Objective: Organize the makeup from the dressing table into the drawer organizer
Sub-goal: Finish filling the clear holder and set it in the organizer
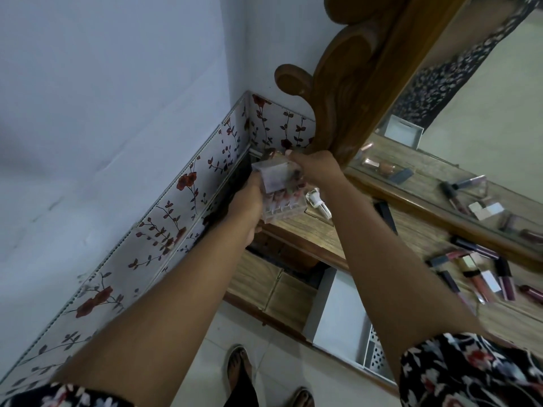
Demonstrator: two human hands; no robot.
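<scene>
Both forearms reach to twelve o'clock; left hand (245, 201) and right hand (314, 168) grip the clear lipstick case (277, 190). Keep it level, lowering toward the drawer (338, 312) at five o'clock.

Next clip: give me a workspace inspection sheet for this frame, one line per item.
Surface: wooden dressing table top, bare at its left end.
Job's things: clear plastic lipstick holder, held by both hands; open drawer with grey organizer tray below.
Clutter: loose lip gloss tubes at right.
Grippers: left hand grips the holder's side; right hand grips its top.
Cables: nothing seen.
Surroundings: carved wooden mirror frame; floral panel.
</scene>
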